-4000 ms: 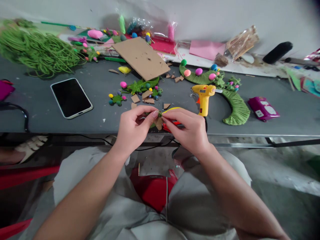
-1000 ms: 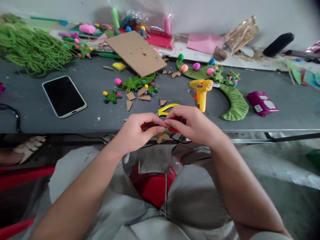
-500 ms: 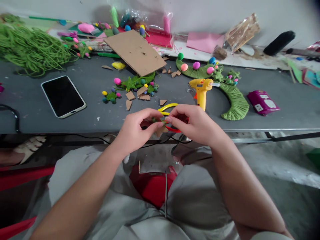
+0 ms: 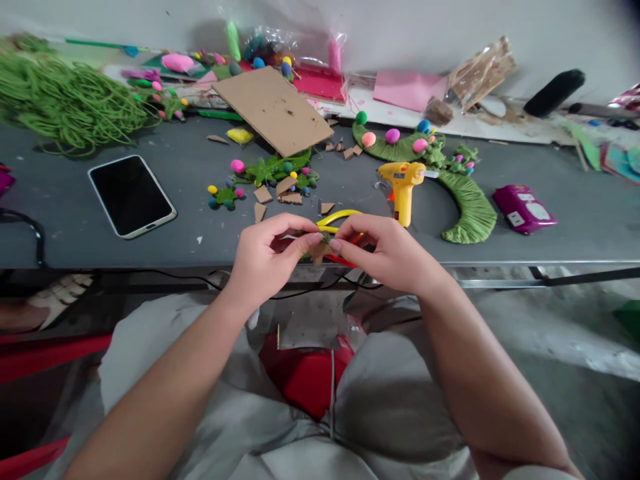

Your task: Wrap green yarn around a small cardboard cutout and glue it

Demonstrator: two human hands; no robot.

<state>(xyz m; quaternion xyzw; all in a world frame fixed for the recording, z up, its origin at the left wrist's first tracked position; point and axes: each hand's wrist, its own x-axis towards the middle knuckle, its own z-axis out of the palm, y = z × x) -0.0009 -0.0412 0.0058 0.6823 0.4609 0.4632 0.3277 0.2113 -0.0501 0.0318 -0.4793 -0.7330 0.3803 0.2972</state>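
Note:
Between my hands, above the table's front edge, is a small cardboard piece with green yarn (image 4: 319,248). My left hand (image 4: 273,257) pinches its left side between thumb and fingers. From the right, my right hand (image 4: 383,252) pinches the green yarn at its fingertips. Just behind the hands lies a tool with yellow (image 4: 341,215) and red handles, partly hidden by my fingers. Cut cardboard scraps (image 4: 289,198) and green yarn stars with coloured balls (image 4: 225,195) lie beyond my left hand. The yellow glue gun (image 4: 403,190) rests behind my right hand.
On the grey table (image 4: 200,233) lie a phone (image 4: 131,195), a green wrapped crescent (image 4: 470,207), a purple packet (image 4: 524,209) and a cardboard sheet (image 4: 275,110). Green yarn (image 4: 75,107) is heaped at the back left. A person's sandalled foot (image 4: 63,300) shows below, left.
Both hands have shifted slightly, and the cardboard piece between the fingertips shows more clearly. The camera view has moved a little; the things on the table stay put.

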